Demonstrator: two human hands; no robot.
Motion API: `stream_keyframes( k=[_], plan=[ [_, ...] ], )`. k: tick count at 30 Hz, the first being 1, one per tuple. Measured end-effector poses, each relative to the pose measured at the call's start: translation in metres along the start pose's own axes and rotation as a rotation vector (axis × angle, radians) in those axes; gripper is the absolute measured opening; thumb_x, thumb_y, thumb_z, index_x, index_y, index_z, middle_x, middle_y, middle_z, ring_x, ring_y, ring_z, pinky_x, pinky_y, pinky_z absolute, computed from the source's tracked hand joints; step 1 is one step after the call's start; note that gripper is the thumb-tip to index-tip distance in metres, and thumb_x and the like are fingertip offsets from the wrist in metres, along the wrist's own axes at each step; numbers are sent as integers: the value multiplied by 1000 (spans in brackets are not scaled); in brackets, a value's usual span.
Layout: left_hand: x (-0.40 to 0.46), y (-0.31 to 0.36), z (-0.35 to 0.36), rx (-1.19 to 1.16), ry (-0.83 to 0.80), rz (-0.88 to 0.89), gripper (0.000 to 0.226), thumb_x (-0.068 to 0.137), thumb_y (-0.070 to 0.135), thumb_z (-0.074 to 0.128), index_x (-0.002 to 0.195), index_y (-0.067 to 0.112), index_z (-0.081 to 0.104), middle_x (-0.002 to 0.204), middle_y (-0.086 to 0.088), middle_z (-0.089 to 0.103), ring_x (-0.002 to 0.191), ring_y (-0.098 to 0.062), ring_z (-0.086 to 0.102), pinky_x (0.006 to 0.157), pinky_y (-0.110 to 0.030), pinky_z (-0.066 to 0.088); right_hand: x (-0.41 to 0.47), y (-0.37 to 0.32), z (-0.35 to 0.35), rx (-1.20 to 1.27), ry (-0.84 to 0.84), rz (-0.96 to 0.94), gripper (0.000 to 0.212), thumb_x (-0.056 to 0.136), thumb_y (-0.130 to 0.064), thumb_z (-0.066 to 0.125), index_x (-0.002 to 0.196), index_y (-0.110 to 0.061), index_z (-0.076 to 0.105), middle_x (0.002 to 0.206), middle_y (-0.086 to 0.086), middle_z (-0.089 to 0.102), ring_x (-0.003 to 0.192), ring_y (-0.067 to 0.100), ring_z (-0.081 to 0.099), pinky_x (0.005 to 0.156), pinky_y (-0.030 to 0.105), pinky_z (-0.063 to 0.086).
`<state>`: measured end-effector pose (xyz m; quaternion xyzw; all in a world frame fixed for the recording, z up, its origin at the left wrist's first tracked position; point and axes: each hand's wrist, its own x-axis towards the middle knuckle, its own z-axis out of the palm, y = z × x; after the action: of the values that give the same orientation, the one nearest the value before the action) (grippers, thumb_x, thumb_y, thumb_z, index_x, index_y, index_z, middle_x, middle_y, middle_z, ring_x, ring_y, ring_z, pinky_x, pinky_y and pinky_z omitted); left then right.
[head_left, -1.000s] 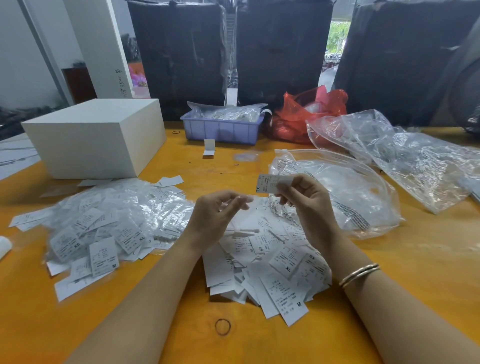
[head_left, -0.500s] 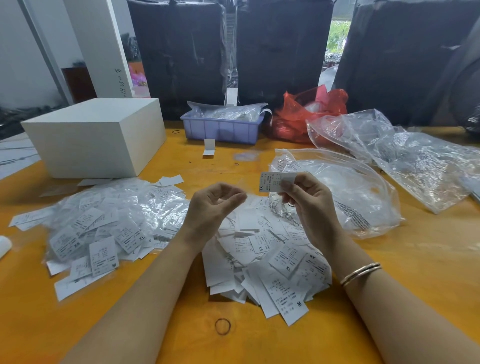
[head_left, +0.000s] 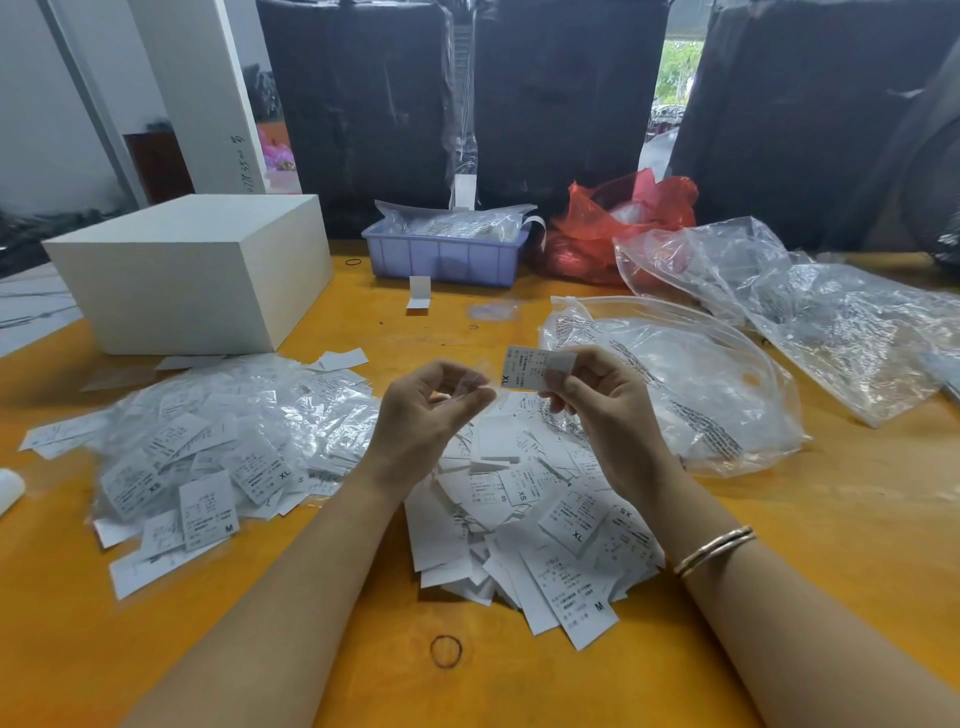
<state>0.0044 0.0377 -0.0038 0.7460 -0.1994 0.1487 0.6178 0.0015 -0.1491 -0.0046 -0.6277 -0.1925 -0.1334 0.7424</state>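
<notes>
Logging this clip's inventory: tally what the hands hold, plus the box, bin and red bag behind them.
White paper XL size tag, right hand: 1
Small clear plastic sleeve, left hand: 1
White rectangular box: 1
Lilac plastic bin: 1
Red plastic bag: 1
Total: 5

Box (head_left: 192, 270) behind bagged-label heap (head_left: 223, 431); loose labels (head_left: 545, 530) right of heap; tray (head_left: 441, 262) behind; zip bag (head_left: 701, 395) further right

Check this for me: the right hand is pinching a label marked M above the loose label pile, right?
No. The head view shows the label pinched by the right hand is marked XL, not M. It is above the loose label pile.
</notes>
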Motion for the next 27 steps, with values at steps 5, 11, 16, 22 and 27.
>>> stream_keyframes(
  k=[5,11,16,22,27],
  plan=[
    [1,-2,0,55,3,46,12,76,21,71,84,28,64,81,16,66,78,7,62,74,-11,47,1,-3,0,-12,48,-28,20,88,9,52,90,-10,60,75,-4,68,62,8,57,59,16,46],
    [1,-2,-1,99,2,93,12,75,28,69,84,31,62,82,17,66,81,7,62,77,-11,48,-1,-3,0,-114,12,-54,25,87,10,52,89,-14,59,78,-7,69,68,6,60,62,18,48],
    [1,-1,-1,78,2,96,12,72,32,67,83,30,63,81,18,66,81,4,64,81,-17,50,-1,-2,-1,-161,43,-83,26,86,12,53,89,-13,59,75,-7,67,68,7,59,62,19,48],
    [2,-3,-2,77,12,94,5,79,24,66,82,26,64,81,12,66,75,6,62,72,-11,49,-2,-2,-1,-132,53,-89,18,83,2,56,89,-15,59,76,-6,68,68,9,59,61,19,49],
    [2,-2,-2,50,-7,63,13,77,30,63,85,20,67,76,9,66,70,5,61,70,-9,47,-2,-3,-1,-115,20,-84,14,81,-5,56,89,-17,60,78,-6,68,69,10,60,62,21,49]
  ],
)
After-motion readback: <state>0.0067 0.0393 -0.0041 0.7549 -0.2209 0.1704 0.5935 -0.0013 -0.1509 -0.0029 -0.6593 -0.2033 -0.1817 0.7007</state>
